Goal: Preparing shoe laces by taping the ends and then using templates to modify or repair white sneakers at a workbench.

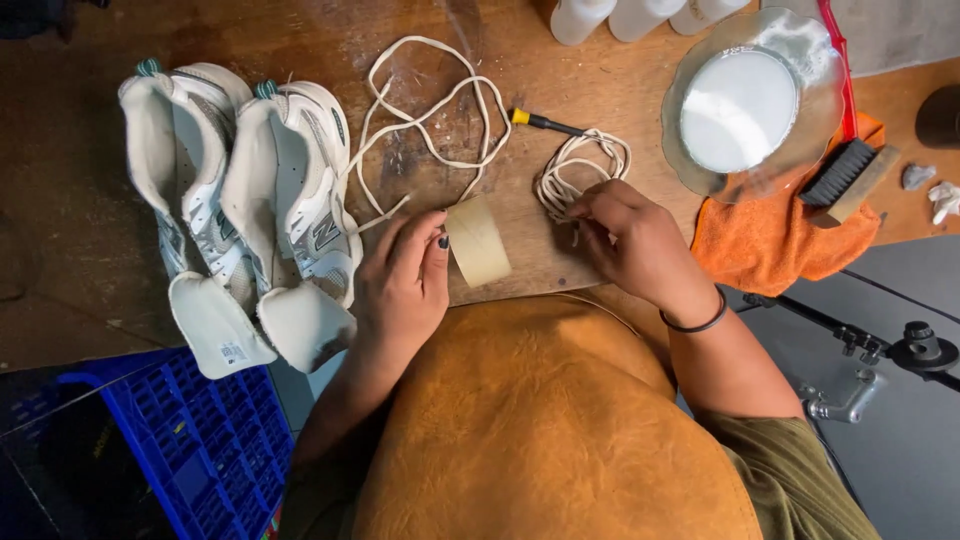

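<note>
So the person's sitting at a scuffed wooden workbench in a tan leather apron, and everything kinda clusters around a roll of beige masking tape near the bench's front edge. Left hand sits right against the left side of that tape roll, fingers loosely curled with the thumb touching it, not really clamped on anything. Right hand is just right of the tape, fingertips pinched down on a bundled-up coil of off-white shoelace. A second off-white shoelace lies loose and squiggly up behind the tape, one end trailing to the left hand. Left of the tape there's a pair of white laceless sneakers, tongues flopped out toward the front edge. A small yellow-and-black handled tool lies behind the tape beside the coil. Further right: a clear glass dish with white stuff, an orange cloth and a wooden brush with black bristles. Blue plastic crate sits below the sneakers.
</note>
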